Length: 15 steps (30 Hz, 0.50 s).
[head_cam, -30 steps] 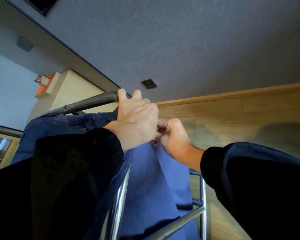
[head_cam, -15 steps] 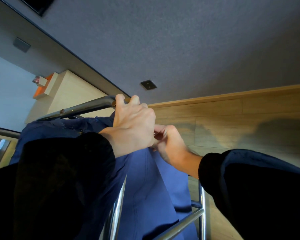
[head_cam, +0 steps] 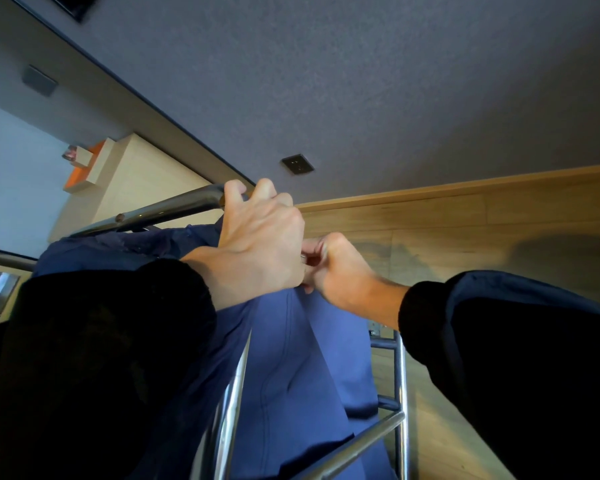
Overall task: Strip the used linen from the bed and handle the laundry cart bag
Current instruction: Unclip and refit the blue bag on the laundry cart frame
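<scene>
A blue laundry cart bag [head_cam: 291, 368] hangs inside a chrome tube frame [head_cam: 174, 207]. My left hand [head_cam: 257, 244] is at the frame's top corner, its fingers curled over the rail and the bag's upper edge. Just to its right, my right hand [head_cam: 340, 268] pinches the bag's edge, its fingertips hidden behind the left hand. Dark sleeves cover both forearms. No bed or linen is in view.
The camera is tilted. A grey wall with a socket [head_cam: 297, 163] meets the wooden floor [head_cam: 465, 237] at a wooden skirting board. A pale cabinet [head_cam: 142, 181] with an orange shelf stands at the left. The frame's lower bars [head_cam: 395, 393] stand at the bottom right.
Both hands have stayed at the same corner of the frame, shifting only slightly. The right hand has closed in against the left.
</scene>
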Motion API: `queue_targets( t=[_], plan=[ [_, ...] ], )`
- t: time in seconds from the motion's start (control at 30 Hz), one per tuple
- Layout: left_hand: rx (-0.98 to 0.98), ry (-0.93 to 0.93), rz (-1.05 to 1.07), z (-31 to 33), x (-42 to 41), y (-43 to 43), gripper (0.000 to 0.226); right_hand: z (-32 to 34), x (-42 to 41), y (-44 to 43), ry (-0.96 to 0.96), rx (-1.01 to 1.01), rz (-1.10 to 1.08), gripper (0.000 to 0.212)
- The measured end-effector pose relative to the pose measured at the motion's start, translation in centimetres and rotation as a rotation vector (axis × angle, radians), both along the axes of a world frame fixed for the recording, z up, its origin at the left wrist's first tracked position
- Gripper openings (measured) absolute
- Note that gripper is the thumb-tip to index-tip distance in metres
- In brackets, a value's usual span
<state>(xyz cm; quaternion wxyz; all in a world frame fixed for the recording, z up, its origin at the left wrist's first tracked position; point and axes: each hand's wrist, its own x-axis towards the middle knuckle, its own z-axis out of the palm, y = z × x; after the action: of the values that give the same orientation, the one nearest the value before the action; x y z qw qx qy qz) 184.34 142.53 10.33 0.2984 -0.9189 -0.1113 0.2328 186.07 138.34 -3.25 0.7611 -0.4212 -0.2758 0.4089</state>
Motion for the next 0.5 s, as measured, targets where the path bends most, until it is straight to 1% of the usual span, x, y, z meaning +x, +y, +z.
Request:
queue_targets(
  t=[0.07, 0.17, 0.3, 0.4, 0.5],
  plan=[
    [-0.016, 0.016, -0.006, 0.1, -0.2, 0.2, 0.025, 0.1, -0.1, -0.1, -0.05, 0.001, -0.012, 0.035],
    [-0.034, 0.015, -0.007, 0.3, -0.4, 0.3, 0.027, -0.2, -0.5, 0.2, -0.032, -0.003, -0.072, 0.026],
    [-0.03, -0.007, -0.014, 0.3, -0.5, 0.5, 0.023, -0.7, -0.9, 0.3, -0.018, -0.01, -0.133, 0.033],
    [-0.004, 0.034, -0.018, 0.4, -0.4, 0.4, 0.025, -0.5, -1.2, 0.4, 0.005, 0.012, -0.124, 0.031],
    [-0.014, 0.061, -0.009, 0.6, -0.2, 0.4, 0.018, -0.6, -1.3, 0.8, 0.054, 0.024, -0.113, 0.034]
  ],
)
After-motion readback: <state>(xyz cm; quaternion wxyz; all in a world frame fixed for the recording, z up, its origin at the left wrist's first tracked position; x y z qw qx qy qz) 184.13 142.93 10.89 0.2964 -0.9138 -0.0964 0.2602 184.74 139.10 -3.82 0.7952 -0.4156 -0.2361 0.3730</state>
